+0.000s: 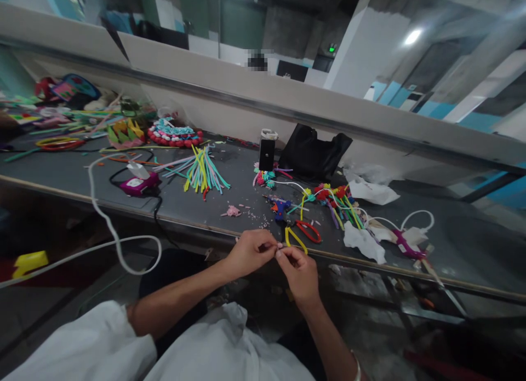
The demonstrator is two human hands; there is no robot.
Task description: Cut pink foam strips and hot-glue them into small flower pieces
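At the table's front edge, my left hand (255, 250) is closed in a pinch on a small pink piece (280, 245). My right hand (301, 271) pinches the same piece from the other side, fingertips almost meeting. Its exact kind is too small to make out. Just beyond my right hand lies a cutting tool with red (309, 232) and yellow (295, 240) handles. Behind that is a blue glue gun (280, 207). A fuzzy pink piece (233, 211) rests on the table beyond my left hand, beside scattered tiny pale bits (257, 218).
Pipe cleaners (205, 170) lie bunched at centre left, near a purple power strip (140, 184). A phone (267, 154) stands upright beside a black bag (314, 151). Red and yellow fuzzy flowers (332, 194) and crumpled white paper (364, 242) are at right. A white cable (107, 219) loops over the left edge.
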